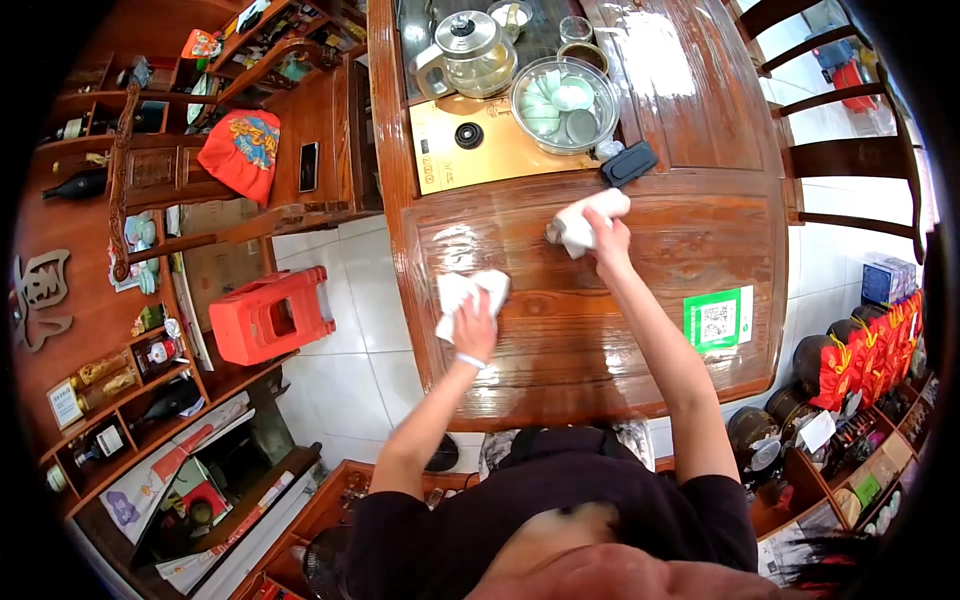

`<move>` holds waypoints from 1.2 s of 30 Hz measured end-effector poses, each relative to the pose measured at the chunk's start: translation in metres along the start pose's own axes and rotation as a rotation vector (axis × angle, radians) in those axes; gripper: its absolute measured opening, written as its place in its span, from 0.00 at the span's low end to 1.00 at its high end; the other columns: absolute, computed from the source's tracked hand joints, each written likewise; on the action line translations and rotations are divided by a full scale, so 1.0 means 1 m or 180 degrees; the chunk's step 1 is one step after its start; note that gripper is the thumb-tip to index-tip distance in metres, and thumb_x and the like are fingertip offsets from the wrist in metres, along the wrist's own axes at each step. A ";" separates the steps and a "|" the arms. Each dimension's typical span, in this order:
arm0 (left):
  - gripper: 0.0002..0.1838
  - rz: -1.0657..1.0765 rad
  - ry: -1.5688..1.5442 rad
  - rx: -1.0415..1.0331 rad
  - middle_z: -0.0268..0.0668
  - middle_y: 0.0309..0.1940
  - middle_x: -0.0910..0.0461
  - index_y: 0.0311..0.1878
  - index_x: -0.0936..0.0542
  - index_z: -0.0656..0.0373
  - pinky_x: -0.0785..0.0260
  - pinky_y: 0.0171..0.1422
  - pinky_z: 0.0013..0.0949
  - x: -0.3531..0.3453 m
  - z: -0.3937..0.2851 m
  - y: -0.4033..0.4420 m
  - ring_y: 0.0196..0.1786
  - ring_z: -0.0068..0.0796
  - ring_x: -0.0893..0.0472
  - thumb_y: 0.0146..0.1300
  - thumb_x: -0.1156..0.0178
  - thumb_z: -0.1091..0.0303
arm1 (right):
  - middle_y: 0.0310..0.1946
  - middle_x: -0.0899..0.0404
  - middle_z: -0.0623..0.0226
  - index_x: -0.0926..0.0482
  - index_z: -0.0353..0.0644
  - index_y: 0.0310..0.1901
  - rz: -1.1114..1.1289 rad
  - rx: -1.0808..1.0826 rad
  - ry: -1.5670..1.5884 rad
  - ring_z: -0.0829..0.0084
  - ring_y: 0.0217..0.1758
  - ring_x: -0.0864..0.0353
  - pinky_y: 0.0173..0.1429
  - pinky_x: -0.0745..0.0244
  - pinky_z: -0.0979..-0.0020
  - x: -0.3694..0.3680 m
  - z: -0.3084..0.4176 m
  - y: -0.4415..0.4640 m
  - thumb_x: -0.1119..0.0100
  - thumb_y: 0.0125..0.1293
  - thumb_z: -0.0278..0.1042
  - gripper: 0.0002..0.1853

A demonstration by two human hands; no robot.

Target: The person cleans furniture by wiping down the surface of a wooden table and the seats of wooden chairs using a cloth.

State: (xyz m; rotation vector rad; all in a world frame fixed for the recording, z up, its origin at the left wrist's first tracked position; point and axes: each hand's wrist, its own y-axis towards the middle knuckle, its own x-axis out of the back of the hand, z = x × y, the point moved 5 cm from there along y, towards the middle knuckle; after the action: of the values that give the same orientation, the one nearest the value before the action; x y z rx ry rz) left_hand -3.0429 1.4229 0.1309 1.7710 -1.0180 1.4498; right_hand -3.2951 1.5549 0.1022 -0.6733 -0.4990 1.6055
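My left hand [474,328] presses a folded white cloth [457,292] onto the glossy wooden table [540,345], near its left edge. Farther forward and to the right, my right hand [610,243] has its fingers around a white bundle [577,217], which looks like cloth or paper. A greyish end shows at the bundle's left side, and I cannot make out what it is. Just beyond that hand lies a small dark case-like object [629,163]. In front of me on the right, a green QR code card [717,320] lies flat on the tabletop.
Toward the far side stand a glass kettle [468,57] and a clear bowl of pale green cups [565,105], beside a gold panel [450,150] with a black knob. A red plastic stool [270,316] is on the floor at left. Wooden chairs [850,160] flank the right side.
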 end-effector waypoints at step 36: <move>0.27 -0.0233 -0.0189 0.0708 0.51 0.56 0.39 0.62 0.39 0.59 0.41 0.60 0.45 -0.023 -0.028 0.095 0.58 0.51 0.37 0.57 0.52 0.64 | 0.40 0.22 0.61 0.24 0.36 0.44 0.0375 0.1817 -0.1962 0.71 0.45 0.23 0.49 0.31 0.74 0.095 0.037 -0.085 0.42 0.57 0.28 0.12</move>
State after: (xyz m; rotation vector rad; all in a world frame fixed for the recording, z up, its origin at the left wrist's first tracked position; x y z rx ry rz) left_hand -3.1412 1.4028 0.1136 1.9972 -0.8380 1.5212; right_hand -3.2638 1.6630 0.1721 0.2391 -0.4098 1.9463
